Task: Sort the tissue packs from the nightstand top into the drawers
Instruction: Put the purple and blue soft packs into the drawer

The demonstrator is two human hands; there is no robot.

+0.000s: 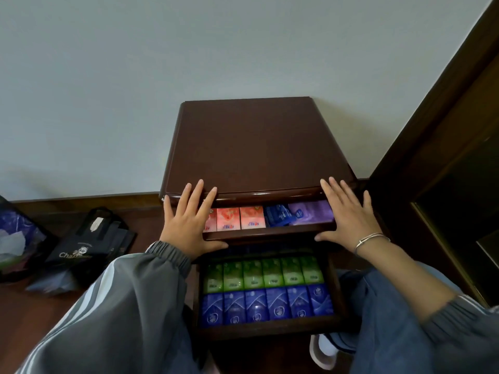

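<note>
Since no pack shows on the nightstand top (251, 147), you look to be at the tail end of the sort: the tissue packs lie in the two drawers. The upper drawer (270, 234), open only a little, holds pink packs (240, 218) on the left, dark blue packs (278, 215) in the middle and purple packs (313, 213) on the right. The lower drawer (270, 332), pulled out much farther, holds a row of six green packs (263, 273) behind a row of six blue packs (266, 303), all standing tight side by side. Your left hand (189, 222) and right hand (348, 220) are well apart, one at each end of the upper drawer's front, fingers straight and spread, laid flat and gripping nothing. By my judgement you are set to push that drawer in, so what remains is closing both drawers. The rear of the upper drawer lies under the top, so its packs cannot be counted, and your left hand covers part of the leftmost pink pack. The back of the lower drawer sits in shadow beneath the upper one, and I cannot tell what lies there. Print on the packs is too small to read.
</note>
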